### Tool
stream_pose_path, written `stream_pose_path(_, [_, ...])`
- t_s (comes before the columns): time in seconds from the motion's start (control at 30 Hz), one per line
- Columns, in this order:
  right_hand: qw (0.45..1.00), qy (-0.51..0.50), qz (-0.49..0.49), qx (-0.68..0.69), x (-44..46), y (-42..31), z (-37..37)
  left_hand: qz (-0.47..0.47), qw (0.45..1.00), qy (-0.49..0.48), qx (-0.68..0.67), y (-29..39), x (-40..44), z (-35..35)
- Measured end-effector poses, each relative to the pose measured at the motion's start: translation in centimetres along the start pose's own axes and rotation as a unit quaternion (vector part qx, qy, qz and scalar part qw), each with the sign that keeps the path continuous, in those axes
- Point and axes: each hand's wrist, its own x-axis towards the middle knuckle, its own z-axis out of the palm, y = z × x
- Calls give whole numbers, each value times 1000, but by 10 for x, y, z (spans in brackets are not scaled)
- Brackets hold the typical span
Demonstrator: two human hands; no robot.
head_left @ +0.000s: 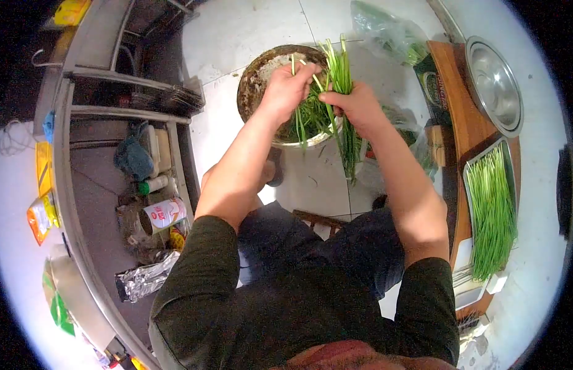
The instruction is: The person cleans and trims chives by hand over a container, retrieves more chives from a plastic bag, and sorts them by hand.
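My right hand point(357, 108) is closed around a bunch of garlic chives point(340, 68), pale stalk ends up and green leaves hanging down. Just left of it, my left hand point(288, 89) has its fingers pinched on a few loose chive stalks point(300, 126), whose leaves dangle below. Both hands are above a round, stained bucket point(248, 92) on the floor. Inside the bucket lies a heap of green leaves and scraps, partly hidden by my hands and the bunch.
On the right, a metal tray point(507, 151) of aligned chives and a steel basin point(496, 86) rest on a wooden board point(450, 74). Plastic bags point(385, 31) with greens lie beyond. Metal shelving point(126, 114) with a can point(165, 214) and foil roll point(148, 276) stands left.
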Motion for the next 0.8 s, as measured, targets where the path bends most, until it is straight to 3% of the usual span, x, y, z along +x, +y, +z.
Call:
stream_pose_path(0.1, [999,-5,3,36,2,2,-1,-13,998,-18,-52,-6,7,-8])
stream_pose_path(0.17, [999,-8,4,51,2,2,-2,144,986,-14,87,-11,4,-11])
stream_pose_path(0.23, [998,-14,5,55,1,1,-4,292,936,0,197,-12,1,-12])
stream_pose_path(0.3, [998,-25,7,49,-2,-2,-4,265,953,-4,148,-10,-6,-10])
stream_pose_path(0.37, [992,-24,8,121,-25,-30,4,31,999,-26,10,-37,14,-21])
stream_pose_path(0.47, [995,-57,-5,78,-7,-5,-1,44,998,28,29,-22,2,-2])
stream_pose_path(0.57, [997,-27,0,66,-23,-26,7,85,949,31,301,-32,19,-8])
stream_pose_path(0.67, [998,-17,7,-57,-2,0,4,151,933,79,316,-21,13,2])
stream_pose_path(0.73, [995,2,34,-97,-2,1,6,186,945,82,257,-36,18,-2])
stream_pose_path(0.8, [954,57,-78,-284,4,13,7,201,952,84,215,-38,18,1])
